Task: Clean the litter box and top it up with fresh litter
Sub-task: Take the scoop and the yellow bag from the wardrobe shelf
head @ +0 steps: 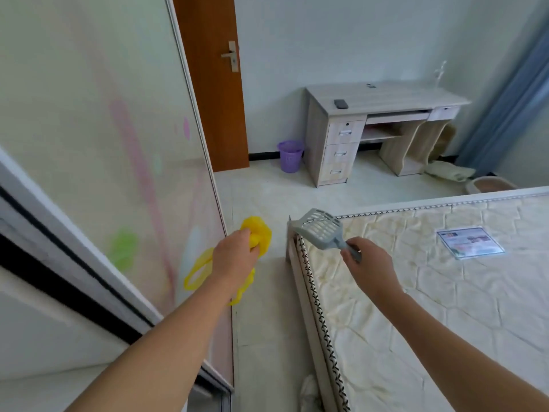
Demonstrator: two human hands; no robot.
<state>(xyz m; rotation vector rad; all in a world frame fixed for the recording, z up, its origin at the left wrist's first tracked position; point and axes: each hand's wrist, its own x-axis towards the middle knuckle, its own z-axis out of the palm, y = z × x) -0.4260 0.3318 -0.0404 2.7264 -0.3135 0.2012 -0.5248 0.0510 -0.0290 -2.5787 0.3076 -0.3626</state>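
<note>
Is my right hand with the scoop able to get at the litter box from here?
Probably not. The litter box sits on the floor past the far edge of the bed, while the right hand holds the scoop over its near corner. You'd likely walk round first.

My left hand (234, 254) hides part of the crumpled yellow plastic bag (259, 230), my right hand (368, 266) most of the handle of the grey slotted plastic scoop (319, 228). The cream quilted mattress (416, 292) covers the near side of the pale round litter box (493, 182).

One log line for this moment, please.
left hand: grips yellow bag | right hand: holds grey scoop | litter box: on floor beyond bed
</note>
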